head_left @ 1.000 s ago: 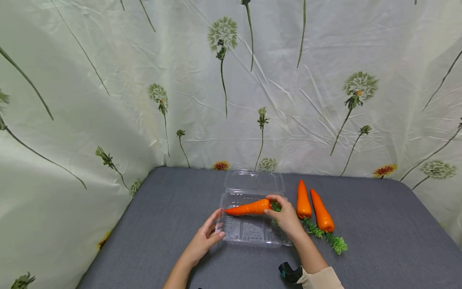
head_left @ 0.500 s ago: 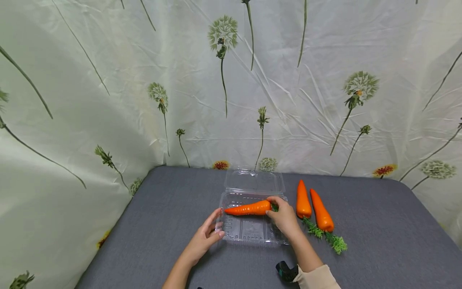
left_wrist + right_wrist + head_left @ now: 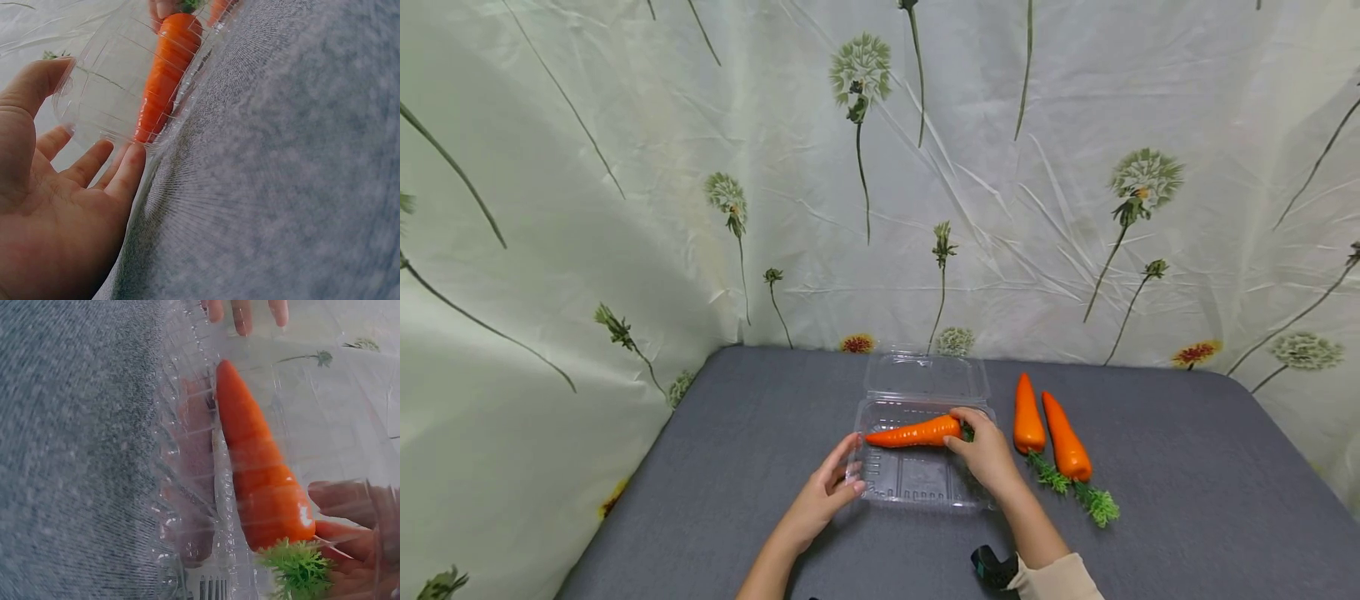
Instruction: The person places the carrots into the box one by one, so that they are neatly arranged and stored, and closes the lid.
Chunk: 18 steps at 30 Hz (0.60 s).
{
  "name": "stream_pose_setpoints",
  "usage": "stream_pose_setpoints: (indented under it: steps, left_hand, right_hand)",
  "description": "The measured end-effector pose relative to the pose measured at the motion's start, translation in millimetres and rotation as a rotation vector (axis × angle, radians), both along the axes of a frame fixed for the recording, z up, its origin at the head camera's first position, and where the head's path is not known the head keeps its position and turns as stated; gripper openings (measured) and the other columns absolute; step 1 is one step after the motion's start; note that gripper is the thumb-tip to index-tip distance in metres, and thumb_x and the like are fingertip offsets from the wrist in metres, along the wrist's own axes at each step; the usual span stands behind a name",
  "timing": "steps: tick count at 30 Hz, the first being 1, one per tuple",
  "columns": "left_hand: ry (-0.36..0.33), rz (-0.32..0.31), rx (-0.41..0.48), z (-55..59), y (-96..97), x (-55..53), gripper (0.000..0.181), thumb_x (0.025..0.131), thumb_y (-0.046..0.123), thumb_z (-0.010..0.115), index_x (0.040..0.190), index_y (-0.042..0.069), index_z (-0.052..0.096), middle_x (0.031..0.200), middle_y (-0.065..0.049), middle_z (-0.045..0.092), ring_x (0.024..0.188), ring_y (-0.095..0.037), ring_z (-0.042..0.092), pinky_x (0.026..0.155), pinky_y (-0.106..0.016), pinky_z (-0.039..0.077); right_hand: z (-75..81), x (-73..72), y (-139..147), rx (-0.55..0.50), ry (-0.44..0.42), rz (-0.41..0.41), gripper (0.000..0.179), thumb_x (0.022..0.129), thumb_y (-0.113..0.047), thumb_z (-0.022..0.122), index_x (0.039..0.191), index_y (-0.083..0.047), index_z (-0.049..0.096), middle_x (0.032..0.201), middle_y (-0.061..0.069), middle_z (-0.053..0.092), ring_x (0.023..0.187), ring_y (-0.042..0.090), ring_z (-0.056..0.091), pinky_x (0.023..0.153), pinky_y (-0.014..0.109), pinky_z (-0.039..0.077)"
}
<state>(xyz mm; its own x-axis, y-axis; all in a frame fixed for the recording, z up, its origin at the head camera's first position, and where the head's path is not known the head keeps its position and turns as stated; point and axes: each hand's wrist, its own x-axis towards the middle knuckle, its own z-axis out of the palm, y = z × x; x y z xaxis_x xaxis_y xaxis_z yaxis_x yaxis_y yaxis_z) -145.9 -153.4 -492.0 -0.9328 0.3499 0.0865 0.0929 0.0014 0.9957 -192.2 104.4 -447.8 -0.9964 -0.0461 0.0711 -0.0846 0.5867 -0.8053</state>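
An orange carrot (image 3: 913,432) with green leaves (image 3: 297,569) lies lengthwise within the bottom half of a clear plastic clamshell box (image 3: 917,492). Whether it touches the floor of the box is hard to tell. My right hand (image 3: 987,450) pinches its thick, leafy end between thumb and fingers. The carrot's tip points left, towards my left hand (image 3: 822,498). Spread, fairly straight fingers (image 3: 125,172) of that hand touch the box's left side from outside, with the thumb at a corner. The box's lid (image 3: 927,377) is folded back, away from me.
Two more carrots, one upright in view (image 3: 1028,417) and one slanted (image 3: 1066,437), lie right of the box with their leaves towards me. A black device (image 3: 992,568) sits by the right wrist. A grey cloth surface (image 3: 737,433) ends at a floral curtain (image 3: 797,167).
My right hand has shifted very slightly left at the carrot's thick end, covering more of the leaves. The left hand and the box stay in place.
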Motion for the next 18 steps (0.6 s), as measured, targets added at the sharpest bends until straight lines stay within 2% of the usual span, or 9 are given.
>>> stream_pose_setpoints:
  steps: [18]
  left_hand:
    - [-0.011, -0.003, 0.009, 0.9, 0.1, 1.4, 0.067, 0.086, 0.006, 0.059, 0.143, 0.013, 0.023, 0.144, -0.014, 0.022, 0.123, -0.036, 0.031, 0.091, -0.023, 0.037]
  right_hand:
    - [-0.9, 4.5, 1.3, -0.118, 0.083, 0.043, 0.051, 0.078, -0.008, 0.069, 0.124, -0.002, 0.049, 0.134, 0.016, 0.040, 0.123, 0.034, 0.033, 0.094, 0.053, 0.029]
